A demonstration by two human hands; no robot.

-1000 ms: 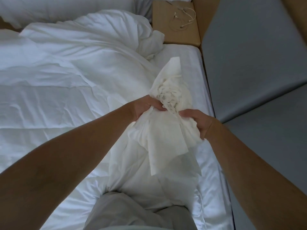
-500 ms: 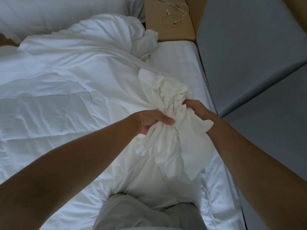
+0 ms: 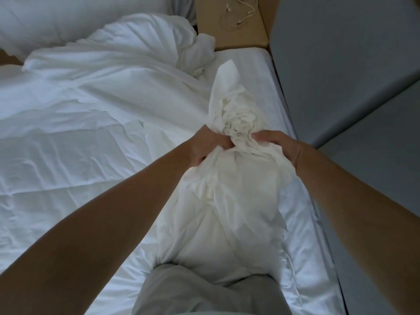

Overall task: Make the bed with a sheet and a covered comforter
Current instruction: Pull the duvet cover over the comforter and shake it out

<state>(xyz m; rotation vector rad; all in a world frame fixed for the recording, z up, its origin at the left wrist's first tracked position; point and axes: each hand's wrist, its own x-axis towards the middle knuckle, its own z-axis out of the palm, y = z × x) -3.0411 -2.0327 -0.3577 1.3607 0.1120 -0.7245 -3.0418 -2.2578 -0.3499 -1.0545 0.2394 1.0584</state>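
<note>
Clutching from either side, the left hand point(image 3: 208, 144) and right hand point(image 3: 280, 147) are holding the bunched cream cover point(image 3: 238, 183) above the bed point(image 3: 256, 71), beside the comforter point(image 3: 102, 105); soft, light and floppy, it is probably handling best by its gathered edge.

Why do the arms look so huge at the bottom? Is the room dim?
Head view: the wide-angle lens stretches the forearms near the camera, while the left hand and right hand gripping the bunched cloth look smaller; head view: the light is dim and bluish on the comforter, with no glare; head view: the cord on the nightstand looks soft.
</note>
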